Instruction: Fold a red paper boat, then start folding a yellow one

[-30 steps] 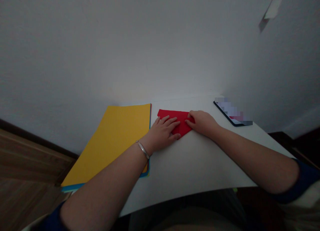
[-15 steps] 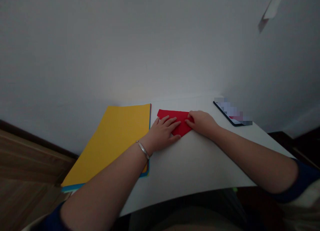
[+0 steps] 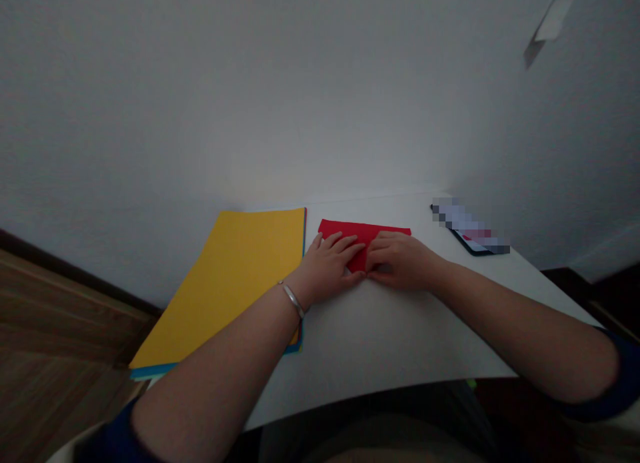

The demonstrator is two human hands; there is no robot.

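Note:
A folded red paper (image 3: 367, 231) lies on the white table (image 3: 390, 329) near the wall. My left hand (image 3: 330, 266), a silver bracelet on its wrist, rests flat on the paper's left part with fingers stretched out. My right hand (image 3: 403, 261) lies on the paper's lower right part, fingers pointing left and pressed down on it, close to my left fingertips. Both hands cover most of the lower half of the paper.
A stack of coloured sheets with a yellow sheet (image 3: 240, 283) on top lies left of the red paper. A phone (image 3: 470, 235) lies at the table's far right corner. The white wall (image 3: 300, 103) rises right behind the table.
My right hand has slid left and toward me along the red paper, uncovering its upper right corner. My left hand has stayed in place.

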